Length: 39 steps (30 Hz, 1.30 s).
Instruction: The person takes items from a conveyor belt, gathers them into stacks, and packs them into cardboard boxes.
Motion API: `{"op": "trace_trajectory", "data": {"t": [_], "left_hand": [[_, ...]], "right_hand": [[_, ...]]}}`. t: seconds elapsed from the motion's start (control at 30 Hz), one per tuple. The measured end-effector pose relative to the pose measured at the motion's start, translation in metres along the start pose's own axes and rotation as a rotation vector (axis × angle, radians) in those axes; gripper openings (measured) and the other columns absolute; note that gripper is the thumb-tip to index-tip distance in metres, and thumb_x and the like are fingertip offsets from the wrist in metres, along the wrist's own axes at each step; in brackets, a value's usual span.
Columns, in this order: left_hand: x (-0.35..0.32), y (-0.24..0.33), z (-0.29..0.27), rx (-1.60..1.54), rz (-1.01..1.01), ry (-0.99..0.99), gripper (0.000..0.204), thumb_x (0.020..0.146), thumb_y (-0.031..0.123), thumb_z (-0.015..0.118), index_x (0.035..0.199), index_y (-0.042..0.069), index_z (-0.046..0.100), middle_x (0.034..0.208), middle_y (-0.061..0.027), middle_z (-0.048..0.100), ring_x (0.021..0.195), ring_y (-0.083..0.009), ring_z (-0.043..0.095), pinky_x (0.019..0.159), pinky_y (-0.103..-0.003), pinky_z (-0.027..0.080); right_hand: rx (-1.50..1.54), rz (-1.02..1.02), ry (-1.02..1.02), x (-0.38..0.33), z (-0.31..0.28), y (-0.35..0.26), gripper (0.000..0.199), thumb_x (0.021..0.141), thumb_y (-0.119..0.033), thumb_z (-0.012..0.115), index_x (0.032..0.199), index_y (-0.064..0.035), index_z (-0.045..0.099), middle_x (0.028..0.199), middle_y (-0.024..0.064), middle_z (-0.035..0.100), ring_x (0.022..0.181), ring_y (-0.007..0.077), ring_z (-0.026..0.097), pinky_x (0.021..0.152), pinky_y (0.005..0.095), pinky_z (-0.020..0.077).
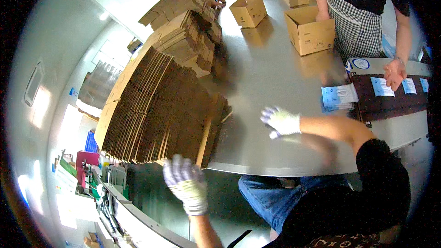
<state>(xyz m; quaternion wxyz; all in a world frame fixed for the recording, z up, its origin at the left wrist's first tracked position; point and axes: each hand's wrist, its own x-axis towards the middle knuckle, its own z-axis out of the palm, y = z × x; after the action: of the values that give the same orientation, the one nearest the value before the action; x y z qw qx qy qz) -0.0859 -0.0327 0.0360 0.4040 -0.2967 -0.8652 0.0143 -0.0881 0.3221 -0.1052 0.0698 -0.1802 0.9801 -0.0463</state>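
My left hand (185, 186), in a white knit glove, is raised beside the near lower edge of a tall stack of flattened cardboard cartons (151, 105). Its fingers look stretched out, and nothing shows in them; I cannot tell whether the fingertips touch the cardboard. Over the metal table, my right hand (282, 122) wears the same kind of glove, slightly blurred, with fingers apart and nothing in them. To its right, a small pile of blue-and-white packets (339, 96) lies at the end of a dark conveyor belt (390, 105).
Two opened cartons, one (248, 11) farther back and one (310, 31) nearer, stand on the metal table (257, 151). A co-worker in a checked apron (356, 25) has one hand (395, 74) over the belt. More flattened cartons (183, 39) are piled behind.
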Motion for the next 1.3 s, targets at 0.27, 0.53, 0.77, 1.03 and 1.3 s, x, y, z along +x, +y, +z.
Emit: {"op": "trace_trajectory", "data": {"t": [0.27,0.53,0.77,1.03,1.3], "left_hand": [[0.115,-0.146,-0.027,0.412,-0.229,0.263,0.041,0.089,0.023,0.058,0.125,0.007,0.048,0.127,-0.0142,0.051,0.123,-0.0339,0.043,0.103,-0.050,0.037],[0.123,-0.172,-0.010,0.106,-0.482,0.000,0.035,0.091,0.023,0.057,0.121,0.004,0.054,0.112,-0.0196,0.060,0.107,-0.0371,0.054,0.091,-0.041,0.044],[0.129,-0.117,-0.023,0.336,-0.039,0.151,0.023,0.082,0.014,0.062,0.105,0.010,0.061,0.096,-0.0117,0.060,0.092,-0.0312,0.057,0.082,-0.044,0.044],[0.064,0.069,-0.094,-0.353,0.415,0.328,0.035,0.093,0.031,0.052,0.107,-0.001,0.058,0.100,-0.0200,0.065,0.078,-0.0298,0.066,0.066,-0.038,0.053],[0.015,0.096,-0.053,-1.300,-0.480,0.128,0.041,0.092,0.038,0.058,0.097,-0.002,0.057,0.101,-0.0137,0.061,0.094,-0.0231,0.057,0.086,-0.037,0.044]], "right_hand": [[0.186,0.063,0.328,-0.068,0.091,-0.018,0.053,0.090,-0.043,0.047,0.127,-0.0047,0.048,0.137,0.0167,0.044,0.129,0.0331,0.038,0.110,0.0473,0.0265],[0.238,0.088,0.375,-0.061,0.088,-0.024,0.049,0.090,-0.041,0.049,0.121,-0.0038,0.054,0.131,0.0158,0.050,0.126,0.0317,0.042,0.108,0.0464,0.0290],[0.232,0.081,0.405,-0.050,0.091,-0.024,0.047,0.088,-0.039,0.052,0.118,-0.0035,0.056,0.126,0.0147,0.053,0.123,0.0308,0.045,0.105,0.0457,0.0335],[0.691,0.357,0.644,-0.054,0.049,0.007,0.055,0.089,-0.046,0.056,0.121,-0.0014,0.054,0.124,0.0184,0.054,0.121,0.0329,0.046,0.103,0.0434,0.0356],[1.130,0.313,1.090,-0.081,-0.026,0.087,0.049,0.093,-0.034,0.055,0.127,0.0010,0.049,0.115,0.0093,0.058,0.107,0.0187,0.055,0.096,0.0312,0.0421]]}}
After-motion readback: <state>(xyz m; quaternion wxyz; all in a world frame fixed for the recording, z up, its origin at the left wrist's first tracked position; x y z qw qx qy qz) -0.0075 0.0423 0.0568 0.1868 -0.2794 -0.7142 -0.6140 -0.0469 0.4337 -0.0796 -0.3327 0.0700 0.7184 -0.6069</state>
